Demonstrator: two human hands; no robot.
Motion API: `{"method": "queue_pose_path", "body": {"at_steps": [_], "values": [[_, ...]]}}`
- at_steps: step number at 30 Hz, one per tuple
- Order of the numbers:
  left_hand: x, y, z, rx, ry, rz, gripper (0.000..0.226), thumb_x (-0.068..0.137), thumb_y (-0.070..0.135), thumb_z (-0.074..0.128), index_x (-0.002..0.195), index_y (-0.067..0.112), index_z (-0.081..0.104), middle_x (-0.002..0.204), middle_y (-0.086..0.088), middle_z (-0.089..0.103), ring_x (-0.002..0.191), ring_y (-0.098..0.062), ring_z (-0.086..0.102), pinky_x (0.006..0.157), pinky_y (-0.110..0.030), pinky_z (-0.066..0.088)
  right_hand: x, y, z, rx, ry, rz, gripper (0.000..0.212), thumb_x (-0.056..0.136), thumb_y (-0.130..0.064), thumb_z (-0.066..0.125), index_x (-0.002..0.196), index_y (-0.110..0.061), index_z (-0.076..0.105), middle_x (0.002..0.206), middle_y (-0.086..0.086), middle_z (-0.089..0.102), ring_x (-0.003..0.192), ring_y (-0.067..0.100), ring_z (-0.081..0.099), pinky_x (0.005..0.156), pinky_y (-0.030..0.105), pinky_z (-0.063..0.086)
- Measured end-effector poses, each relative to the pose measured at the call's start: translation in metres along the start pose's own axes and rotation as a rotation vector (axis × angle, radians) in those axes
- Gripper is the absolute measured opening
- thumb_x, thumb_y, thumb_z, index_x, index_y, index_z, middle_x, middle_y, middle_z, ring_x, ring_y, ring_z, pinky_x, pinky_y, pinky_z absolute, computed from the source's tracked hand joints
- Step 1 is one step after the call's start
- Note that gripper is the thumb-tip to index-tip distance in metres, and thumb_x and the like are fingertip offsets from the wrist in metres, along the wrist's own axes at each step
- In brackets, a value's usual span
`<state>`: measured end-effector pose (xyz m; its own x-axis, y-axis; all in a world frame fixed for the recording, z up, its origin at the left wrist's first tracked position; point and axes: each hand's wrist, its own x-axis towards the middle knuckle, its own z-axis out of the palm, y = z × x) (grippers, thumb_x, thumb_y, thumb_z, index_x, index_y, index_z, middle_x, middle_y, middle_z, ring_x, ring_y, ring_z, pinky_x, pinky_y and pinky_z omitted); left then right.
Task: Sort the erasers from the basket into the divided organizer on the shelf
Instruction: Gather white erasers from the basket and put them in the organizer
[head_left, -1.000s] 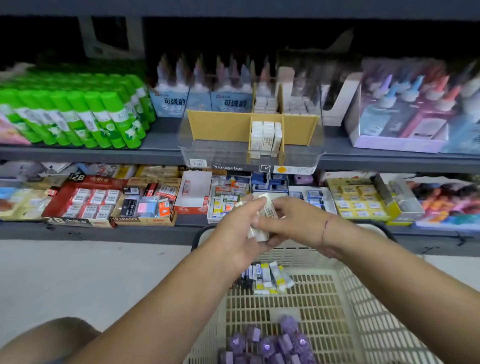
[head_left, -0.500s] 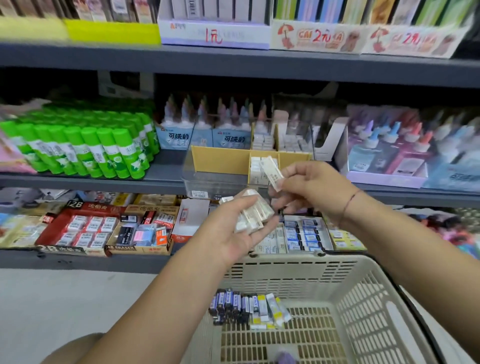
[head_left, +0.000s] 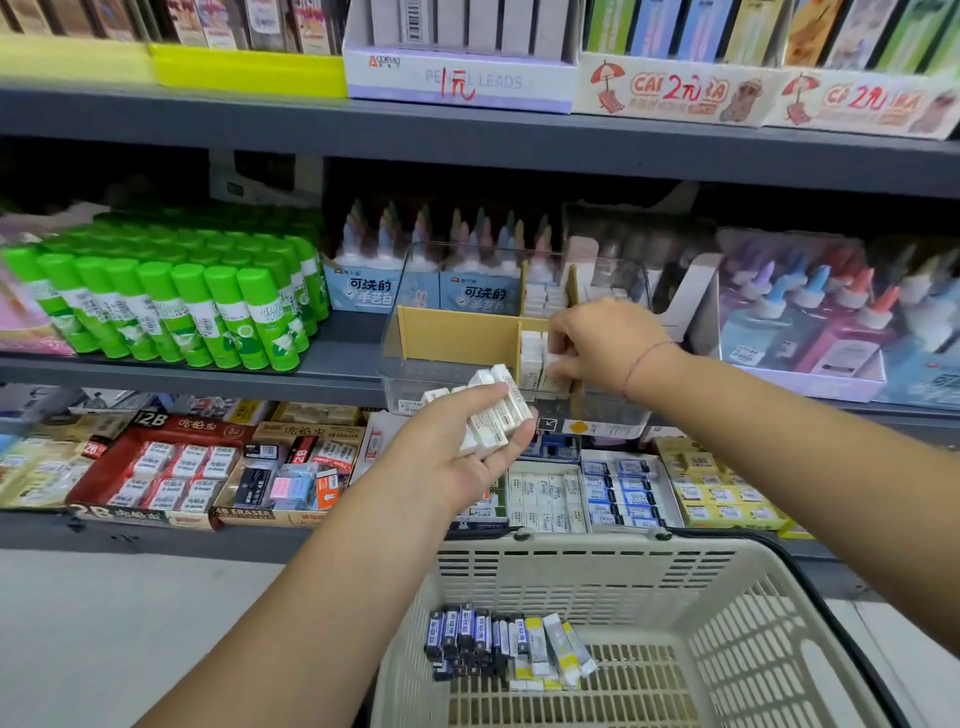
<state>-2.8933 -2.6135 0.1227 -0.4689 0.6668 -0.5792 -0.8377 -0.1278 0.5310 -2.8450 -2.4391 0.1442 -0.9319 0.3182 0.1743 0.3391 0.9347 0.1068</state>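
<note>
A clear organizer with yellow dividers (head_left: 457, 338) stands on the middle shelf. Several white erasers (head_left: 531, 358) stand in its middle compartment. My right hand (head_left: 602, 343) reaches into that compartment, its fingers and thumb pinching a white eraser among the ones there. My left hand (head_left: 457, 457) is just below the organizer's front and holds a stack of white erasers (head_left: 496, 410) in curled fingers. The beige basket (head_left: 571, 571) sits below with several blue-and-white and yellow-and-white erasers (head_left: 509, 644) on its floor.
Green glue sticks (head_left: 171, 306) stand left of the organizer and glue bottles (head_left: 810, 312) in boxes to its right. The lower shelf holds open boxes of erasers (head_left: 171, 467). Another shelf edge (head_left: 467, 130) runs above the organizer.
My right hand took one white eraser from the left hand's stack and carried it up into the organizer's middle compartment. The left hand rose slightly. The view tilted upward.
</note>
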Motion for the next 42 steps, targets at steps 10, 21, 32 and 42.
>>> {"method": "queue_pose_path", "body": {"at_steps": [10, 21, 32, 42], "values": [[0.002, -0.004, -0.004, 0.026, 0.030, -0.034, 0.010, 0.080, -0.005, 0.068, 0.088, -0.002, 0.064, 0.093, -0.022, 0.069, 0.088, -0.034, 0.065, 0.060, -0.037, 0.060, -0.009, 0.000, 0.010, 0.181, 0.116, 0.068, 0.019, 0.087, -0.040, 0.063, 0.091, -0.022, 0.057, 0.076, -0.008, 0.055, 0.073, 0.014, 0.053, 0.067, 0.027, 0.040], [0.002, -0.009, 0.000, 0.090, -0.011, 0.027, 0.004, 0.082, -0.002, 0.067, 0.084, 0.000, 0.064, 0.085, -0.018, 0.072, 0.083, -0.028, 0.068, 0.065, -0.037, 0.060, -0.039, -0.027, -0.021, 1.270, -0.196, 0.315, 0.006, 0.083, -0.007, 0.069, 0.086, -0.002, 0.070, 0.064, 0.003, 0.064, 0.051, 0.004, 0.053, 0.051, 0.016, 0.049], [0.000, -0.002, -0.004, 0.000, 0.052, 0.048, 0.003, 0.085, -0.006, 0.063, 0.087, -0.005, 0.060, 0.087, -0.022, 0.067, 0.082, -0.031, 0.066, 0.078, -0.041, 0.053, -0.013, 0.015, -0.039, 0.602, -0.129, 0.125, 0.012, 0.076, -0.011, 0.077, 0.084, -0.011, 0.069, 0.072, 0.002, 0.071, 0.058, 0.012, 0.068, 0.059, 0.019, 0.056], [0.002, -0.002, -0.004, -0.036, 0.069, 0.040, 0.007, 0.082, -0.005, 0.068, 0.085, -0.004, 0.062, 0.091, -0.023, 0.066, 0.089, -0.033, 0.066, 0.078, -0.041, 0.056, 0.000, -0.011, 0.000, 0.388, -0.068, 0.039, 0.019, 0.078, -0.019, 0.076, 0.093, -0.011, 0.067, 0.087, -0.003, 0.061, 0.078, 0.009, 0.056, 0.074, 0.019, 0.045]]}}
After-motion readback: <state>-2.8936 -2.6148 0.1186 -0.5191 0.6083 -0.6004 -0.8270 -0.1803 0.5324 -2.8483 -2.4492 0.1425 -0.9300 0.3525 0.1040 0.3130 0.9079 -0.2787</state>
